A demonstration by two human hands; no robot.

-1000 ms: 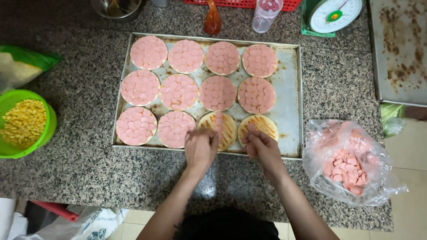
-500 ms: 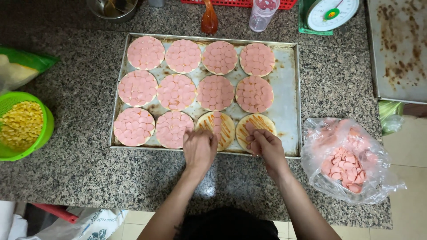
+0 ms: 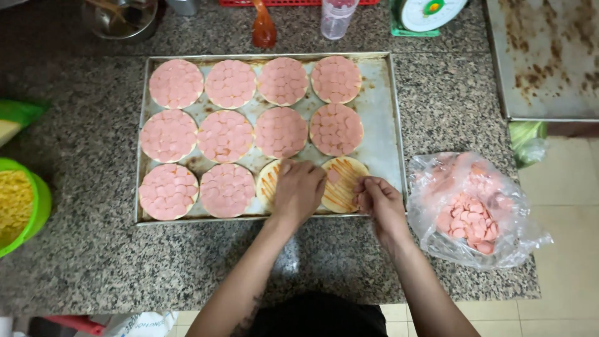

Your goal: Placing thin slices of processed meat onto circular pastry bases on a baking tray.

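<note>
- Head view, middle of the frame: a metal baking tray sits on the speckled stone desk with 12 round flat bases in 3 rows of 4. 10 are fully tiled with pink sausage slices.
- The 2 bases at the lower right of the tray are the ones in hand. The sauce-striped base has 1 or 2 slices on it, and the half-hidden base beside it shows only its sauced edge.
- The left hand lies palm-down over that half-hidden base, fingers together and pressed flat. Can't tell if there's a slice under it.
- The right hand sits at the tray's lower right rim, fingers curled in as if pinching something small. What's in the pinch is too small to make out.
- The clear plastic bag of slices is at right, just beside the tray, mouth open.
- My read: topping step, about 10 of 12 done. The next move calls for laying slices edge to edge on these 2 bases, with trips to the bag for more.
- Left edge: green bowl of corn kernels. Top edge: a scale, a bottle and a second, stained tray.
</note>
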